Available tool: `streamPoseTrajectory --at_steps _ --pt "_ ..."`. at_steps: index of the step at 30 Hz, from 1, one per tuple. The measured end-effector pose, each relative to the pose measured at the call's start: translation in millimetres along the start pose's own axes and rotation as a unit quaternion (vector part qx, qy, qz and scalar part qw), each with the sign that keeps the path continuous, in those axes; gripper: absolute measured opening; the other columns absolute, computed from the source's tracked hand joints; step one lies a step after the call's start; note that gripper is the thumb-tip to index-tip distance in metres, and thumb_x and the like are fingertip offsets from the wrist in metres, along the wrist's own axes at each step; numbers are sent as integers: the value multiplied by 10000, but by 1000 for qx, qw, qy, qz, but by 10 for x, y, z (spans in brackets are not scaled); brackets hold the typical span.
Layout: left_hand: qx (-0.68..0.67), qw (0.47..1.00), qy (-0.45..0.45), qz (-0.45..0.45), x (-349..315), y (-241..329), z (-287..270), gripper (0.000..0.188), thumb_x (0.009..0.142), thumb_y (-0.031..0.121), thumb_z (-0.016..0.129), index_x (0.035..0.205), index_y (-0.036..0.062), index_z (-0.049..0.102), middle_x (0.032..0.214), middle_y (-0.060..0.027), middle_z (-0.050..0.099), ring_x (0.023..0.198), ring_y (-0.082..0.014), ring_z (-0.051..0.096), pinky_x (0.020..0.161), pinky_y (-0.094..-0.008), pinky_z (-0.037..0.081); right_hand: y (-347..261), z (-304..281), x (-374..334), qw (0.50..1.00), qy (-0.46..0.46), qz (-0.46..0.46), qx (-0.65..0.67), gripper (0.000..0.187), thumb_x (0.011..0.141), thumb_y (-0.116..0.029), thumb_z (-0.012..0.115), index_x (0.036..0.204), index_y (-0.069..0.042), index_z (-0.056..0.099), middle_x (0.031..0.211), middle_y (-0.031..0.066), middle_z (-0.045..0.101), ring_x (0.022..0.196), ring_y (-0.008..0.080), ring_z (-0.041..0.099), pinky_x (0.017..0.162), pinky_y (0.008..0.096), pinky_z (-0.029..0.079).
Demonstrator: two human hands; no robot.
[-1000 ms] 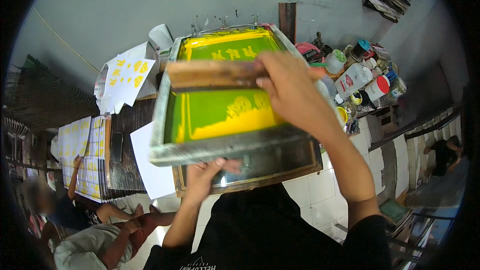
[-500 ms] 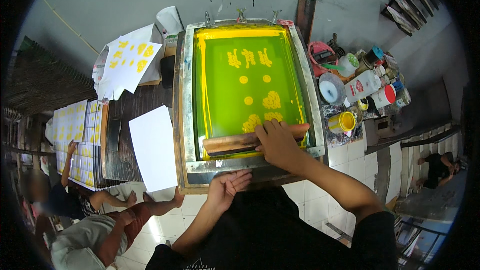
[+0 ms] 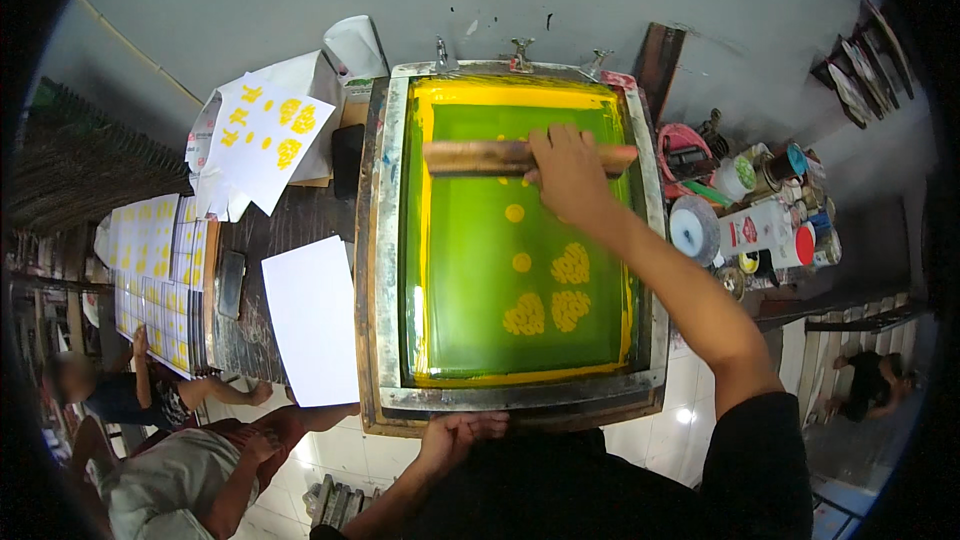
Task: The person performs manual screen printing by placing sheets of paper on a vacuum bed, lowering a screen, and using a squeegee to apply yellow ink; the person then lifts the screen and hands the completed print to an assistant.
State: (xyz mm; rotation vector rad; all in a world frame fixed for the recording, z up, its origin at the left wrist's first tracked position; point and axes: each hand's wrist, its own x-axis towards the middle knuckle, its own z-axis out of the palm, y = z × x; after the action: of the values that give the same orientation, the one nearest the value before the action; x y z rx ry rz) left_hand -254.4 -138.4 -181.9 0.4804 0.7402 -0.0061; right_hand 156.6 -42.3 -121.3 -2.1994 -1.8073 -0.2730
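grey wall (image 3: 250, 0) stands at twelve o'clock, behind a dark table (image 3: 252, 240). grip: right hand (image 3: 568, 168) is clenched around a wooden squeegee (image 3: 478, 157), which is held crosswise over the twelve-o'clock part of the green mesh (image 3: 460, 260); positions are read from that mesh's centre. left hand (image 3: 465, 435) is at six o'clock, by the near edge of the pale frame (image 3: 450, 397), fingers curled; whether it grasps anything cannot be told. yellow motifs (image 3: 570, 310) show toward five o'clock. outward: blank sheet (image 3: 312, 330) at eight, yellow-printed sheet (image 3: 272, 145) at ten, assorted containers (image 3: 755, 228) at three.
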Motion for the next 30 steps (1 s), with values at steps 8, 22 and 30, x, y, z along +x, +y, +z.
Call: streamPoseTrajectory --at_steps 8,22,30 --pt "-90 996 15 7 -9 35 91 374 958 69 447 1192 -174 611 1211 -286 677 1107 -363 679 1033 -465 510 641 139 913 997 -77 9 -11 488 823 -233 791 1199 -38 548 1151 192 640 1139 359 592 940 484 412" --pt "-83 994 11 66 -22 59 215 367 969 125 502 1141 -178 617 1159 -309 689 1009 -366 721 950 -468 563 706 70 862 996 -83 36 15 388 908 -250 690 1194 -30 547 1164 204 653 1139 384 594 966 513 413" --pt "-70 994 -20 79 40 3 125 333 973 94 478 1120 -167 624 1120 -284 706 978 -339 728 924 -429 582 -235 -230 -400 994 -86 44 56 289 903 -210 689 1111 -44 577 1080 200 645 1045 406 595 906 521 418"
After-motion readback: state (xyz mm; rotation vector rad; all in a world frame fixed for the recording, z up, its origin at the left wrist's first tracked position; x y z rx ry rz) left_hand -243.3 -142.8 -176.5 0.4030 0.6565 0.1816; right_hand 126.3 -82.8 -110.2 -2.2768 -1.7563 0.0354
